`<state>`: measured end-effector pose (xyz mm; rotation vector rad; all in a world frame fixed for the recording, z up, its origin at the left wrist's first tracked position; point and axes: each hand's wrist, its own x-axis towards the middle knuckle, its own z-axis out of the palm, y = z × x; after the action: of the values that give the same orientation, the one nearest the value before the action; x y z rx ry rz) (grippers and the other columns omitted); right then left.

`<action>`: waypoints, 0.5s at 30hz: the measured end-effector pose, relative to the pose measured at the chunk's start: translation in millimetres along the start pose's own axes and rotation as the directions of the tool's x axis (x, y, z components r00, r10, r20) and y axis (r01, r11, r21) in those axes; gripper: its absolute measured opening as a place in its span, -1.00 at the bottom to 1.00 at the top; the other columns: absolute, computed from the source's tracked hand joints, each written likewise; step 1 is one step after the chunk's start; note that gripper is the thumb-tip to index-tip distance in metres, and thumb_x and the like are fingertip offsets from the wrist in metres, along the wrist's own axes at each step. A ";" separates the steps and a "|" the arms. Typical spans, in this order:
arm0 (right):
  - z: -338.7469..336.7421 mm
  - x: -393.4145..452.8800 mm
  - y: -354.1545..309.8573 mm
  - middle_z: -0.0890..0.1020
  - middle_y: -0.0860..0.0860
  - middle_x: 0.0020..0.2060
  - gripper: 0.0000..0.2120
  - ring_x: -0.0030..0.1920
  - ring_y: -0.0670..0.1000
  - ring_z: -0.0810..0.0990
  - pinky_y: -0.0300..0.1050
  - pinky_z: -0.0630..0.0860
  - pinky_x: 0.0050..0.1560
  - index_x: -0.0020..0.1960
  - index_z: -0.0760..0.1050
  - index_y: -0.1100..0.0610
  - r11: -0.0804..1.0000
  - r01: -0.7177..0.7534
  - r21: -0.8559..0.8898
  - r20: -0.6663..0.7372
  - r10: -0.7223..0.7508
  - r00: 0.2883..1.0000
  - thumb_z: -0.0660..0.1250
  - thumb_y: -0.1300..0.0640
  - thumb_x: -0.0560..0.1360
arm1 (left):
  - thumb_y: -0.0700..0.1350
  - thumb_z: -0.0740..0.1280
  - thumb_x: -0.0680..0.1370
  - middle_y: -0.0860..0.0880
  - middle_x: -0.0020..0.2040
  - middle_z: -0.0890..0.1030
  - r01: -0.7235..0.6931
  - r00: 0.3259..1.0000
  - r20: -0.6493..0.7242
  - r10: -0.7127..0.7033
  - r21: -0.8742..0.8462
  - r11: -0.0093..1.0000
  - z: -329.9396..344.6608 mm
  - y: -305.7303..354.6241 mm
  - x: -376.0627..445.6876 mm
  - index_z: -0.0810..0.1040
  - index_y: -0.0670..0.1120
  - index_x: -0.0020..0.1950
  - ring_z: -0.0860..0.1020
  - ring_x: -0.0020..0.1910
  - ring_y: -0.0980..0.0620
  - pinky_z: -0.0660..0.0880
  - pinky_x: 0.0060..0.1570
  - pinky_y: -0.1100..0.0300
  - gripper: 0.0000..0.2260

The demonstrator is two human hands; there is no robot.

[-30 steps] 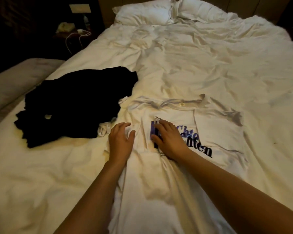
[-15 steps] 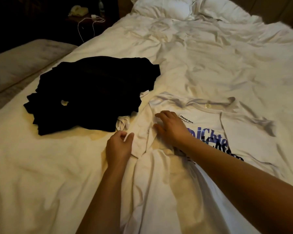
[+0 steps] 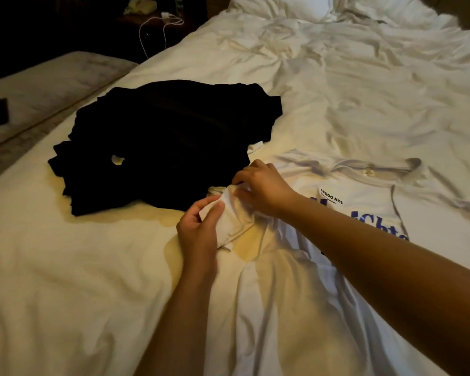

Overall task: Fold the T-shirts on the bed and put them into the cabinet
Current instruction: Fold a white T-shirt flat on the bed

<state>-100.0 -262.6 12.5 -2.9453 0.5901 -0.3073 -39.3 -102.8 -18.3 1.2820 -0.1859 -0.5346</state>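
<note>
A white T-shirt (image 3: 364,196) with blue and black lettering lies front up on the bed (image 3: 364,85), its collar toward the pillows. Its left sleeve is bunched at the shirt's left edge. My left hand (image 3: 198,232) pinches that sleeve cloth from below. My right hand (image 3: 263,188) grips the same bunch from above, fingers curled into the fabric. A pile of black T-shirts (image 3: 168,142) lies just left of the hands, touching the white sleeve.
Two white pillows (image 3: 337,6) lie at the head of the bed. A dark nightstand with a white cable (image 3: 160,25) stands at the far left. A pale mattress or bench (image 3: 46,85) with a dark flat object runs along the bed's left side.
Both hands moved left off the shirt's chest to its left sleeve and closed on the bunched cloth. The view shifted left and closer.
</note>
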 end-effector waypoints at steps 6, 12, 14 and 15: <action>1.5 -10.8 4.1 0.56 0.10 0.09 -0.73 0.07 0.11 0.47 -0.09 0.37 0.03 0.20 0.56 0.13 0.988 -0.049 0.147 -0.253 0.085 0.964 0.36 0.03 0.55 | -0.20 0.50 0.50 -0.04 0.02 0.65 -0.161 0.969 -0.150 0.198 0.230 0.960 -4.7 -3.9 3.6 0.57 -0.11 0.08 0.61 -0.05 0.09 0.51 -0.09 0.38 -0.79; 3.6 -48.0 -10.7 0.56 0.01 0.00 -0.50 0.02 0.04 0.47 -0.06 0.42 0.01 0.14 0.53 0.08 0.970 0.234 0.070 -0.021 -0.233 0.972 0.28 -0.31 0.47 | 0.03 0.42 0.55 0.01 -0.34 0.47 -0.113 0.954 -0.184 0.235 0.509 0.854 -21.6 -1.4 8.2 0.39 -0.12 -0.26 0.40 -0.33 -0.01 0.38 -0.21 0.05 -0.66; 11.8 -52.6 -11.3 0.58 0.06 -0.07 -0.62 -0.04 0.11 0.53 0.00 0.47 -0.06 0.08 0.58 0.12 0.950 0.313 -0.006 -0.031 -0.313 0.949 0.28 -0.17 0.50 | 0.11 0.37 0.56 -0.01 -0.35 0.55 -0.093 0.965 -0.150 0.217 0.577 0.811 -22.8 1.0 5.3 0.44 -0.13 -0.30 0.48 -0.32 -0.04 0.40 -0.22 0.05 -0.61; 13.2 -53.9 -12.4 0.59 0.07 -0.12 -0.69 -0.08 0.15 0.55 0.02 0.48 -0.11 0.03 0.59 0.15 0.947 0.320 -0.016 -0.072 -0.320 0.945 0.27 -0.08 0.53 | 0.12 0.37 0.56 -0.04 -0.30 0.59 -0.086 0.967 -0.142 0.212 0.603 0.793 -21.6 2.9 2.6 0.47 -0.14 -0.26 0.53 -0.26 -0.07 0.41 -0.21 0.06 -0.63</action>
<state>-141.2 -229.0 -7.8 -3.0379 0.1133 -0.4473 -27.2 -85.0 -22.2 1.9099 -0.2972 -0.1995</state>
